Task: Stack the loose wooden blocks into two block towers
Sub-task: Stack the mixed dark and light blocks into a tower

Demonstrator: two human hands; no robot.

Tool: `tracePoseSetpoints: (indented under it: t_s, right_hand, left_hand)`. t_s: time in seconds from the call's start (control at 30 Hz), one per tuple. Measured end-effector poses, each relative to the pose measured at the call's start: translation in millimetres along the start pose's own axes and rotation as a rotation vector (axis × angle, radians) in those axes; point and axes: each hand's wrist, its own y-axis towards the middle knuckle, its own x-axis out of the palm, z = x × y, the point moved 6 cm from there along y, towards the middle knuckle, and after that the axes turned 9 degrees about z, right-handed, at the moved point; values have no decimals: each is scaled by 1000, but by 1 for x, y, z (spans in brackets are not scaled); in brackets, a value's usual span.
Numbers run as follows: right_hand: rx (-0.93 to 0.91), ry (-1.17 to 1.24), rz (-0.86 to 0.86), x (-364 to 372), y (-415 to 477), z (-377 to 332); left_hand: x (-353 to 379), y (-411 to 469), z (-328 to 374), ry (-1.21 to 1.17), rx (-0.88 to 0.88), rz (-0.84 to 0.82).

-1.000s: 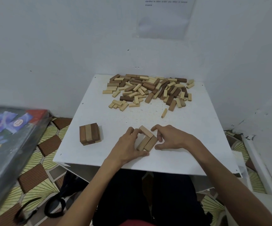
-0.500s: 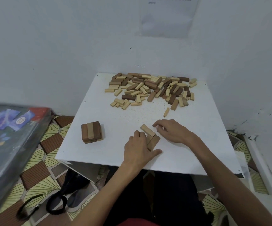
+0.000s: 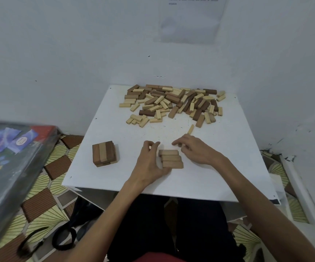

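1. Near the front of the desk, a row of three blocks lies flat, side by side.
2. Left hand cups the row's left ends, thumb against the nearest block and fingers curled by the farthest: a narrow grip.
3. Right hand sits just right of the row, fingers curled; I cannot tell whether its grip holds anything.
4. Tower stands well to the left; pile lies at the far edge.
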Motion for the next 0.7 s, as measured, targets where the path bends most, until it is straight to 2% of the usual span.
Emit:
tracePoseSetpoints:
  t_s: [0.17,0.4,0.7]
  right_hand:
    - [-27,-148,-144,8,-24,10]
    - [-18,65,-97,18,-17,15]
    - [0,52,-71,16,-13,9]
  left_hand:
    - [-1,10,-4,295,75,-117]
    - [1,13,-2,51,81,-166]
    - [1,24,-5,60,122,-326]
